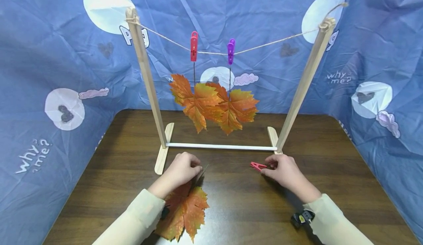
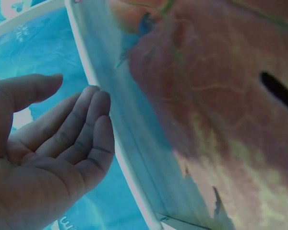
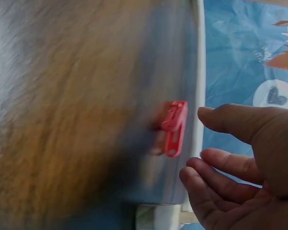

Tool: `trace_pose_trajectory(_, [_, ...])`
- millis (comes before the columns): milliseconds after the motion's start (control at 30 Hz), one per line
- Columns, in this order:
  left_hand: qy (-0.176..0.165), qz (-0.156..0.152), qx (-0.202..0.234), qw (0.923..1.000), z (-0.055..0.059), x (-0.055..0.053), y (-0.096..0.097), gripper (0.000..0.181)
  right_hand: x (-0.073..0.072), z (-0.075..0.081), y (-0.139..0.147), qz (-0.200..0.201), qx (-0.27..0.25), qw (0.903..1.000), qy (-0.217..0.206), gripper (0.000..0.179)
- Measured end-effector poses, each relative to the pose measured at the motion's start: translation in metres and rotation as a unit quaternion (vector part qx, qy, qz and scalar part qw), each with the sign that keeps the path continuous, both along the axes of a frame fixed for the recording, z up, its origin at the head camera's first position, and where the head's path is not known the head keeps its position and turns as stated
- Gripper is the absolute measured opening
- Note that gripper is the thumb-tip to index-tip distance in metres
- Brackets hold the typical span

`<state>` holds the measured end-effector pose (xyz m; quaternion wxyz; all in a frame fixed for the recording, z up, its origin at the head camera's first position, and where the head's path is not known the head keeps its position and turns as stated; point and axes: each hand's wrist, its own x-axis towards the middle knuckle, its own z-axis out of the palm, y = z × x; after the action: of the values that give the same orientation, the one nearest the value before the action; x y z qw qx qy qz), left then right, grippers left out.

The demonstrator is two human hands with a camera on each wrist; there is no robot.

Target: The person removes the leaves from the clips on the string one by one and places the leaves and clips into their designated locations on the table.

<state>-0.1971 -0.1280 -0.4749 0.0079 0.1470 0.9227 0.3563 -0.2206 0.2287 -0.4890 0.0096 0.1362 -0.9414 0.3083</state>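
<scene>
My left hand (image 1: 183, 168) hovers over the stem end of an orange and yellow artificial maple leaf (image 1: 193, 210) on the table. Its thumb and fingers are apart in the left wrist view, with nothing between them, and the leaf (image 2: 216, 96) fills the right side there. Part of this leaf is hidden under my left forearm. On the right, my right hand (image 1: 283, 168) is beside a red clothespin (image 1: 257, 166) on the table. In the right wrist view its thumb and fingers are spread near the clothespin (image 3: 175, 129), with a gap between.
A wooden stand with two posts (image 1: 147, 80) and a white crossbar (image 1: 221, 146) holds a sagging string (image 1: 274, 43). A red clothespin (image 1: 194, 47) and a purple clothespin (image 1: 231, 51) hang two orange leaves (image 1: 232, 109) from it. Blue printed cloth (image 1: 257, 3) surrounds the table.
</scene>
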Motion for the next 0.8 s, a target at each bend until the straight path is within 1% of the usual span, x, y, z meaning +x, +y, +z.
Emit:
trace_pose_trajectory(100, [0.002, 0.014, 0.036, 0.9992, 0.007, 0.002, -0.002, 0.013, 0.001, 0.008, 0.0, -0.003, -0.026, 0.9997, -0.004, 0.029])
trace_pose_trajectory(167, [0.005, 0.018, 0.06, 0.998, 0.012, 0.003, -0.003, 0.014, 0.001, 0.015, -0.001, -0.003, -0.042, 0.9991, -0.004, 0.029])
trace_pose_trajectory(367, [0.007, 0.02, 0.116, 0.993, 0.033, 0.011, -0.004, 0.013, 0.006, 0.037, -0.003, -0.004, -0.079, 0.9967, 0.02, 0.028])
trace_pose_trajectory(567, [0.003, 0.024, 0.17, 0.9851, 0.054, 0.018, -0.005, 0.015, 0.015, 0.061, -0.007, -0.005, -0.103, 0.9938, 0.041, 0.03])
trace_pose_trajectory(633, [0.007, 0.021, 0.183, 0.9828, 0.061, 0.021, -0.005, 0.015, 0.017, 0.07, -0.008, -0.003, -0.112, 0.9927, 0.043, 0.032])
trace_pose_trajectory(800, [0.012, 0.004, 0.224, 0.9745, 0.084, 0.028, -0.007, 0.02, 0.024, 0.094, -0.011, 0.006, -0.14, 0.9888, 0.053, 0.034])
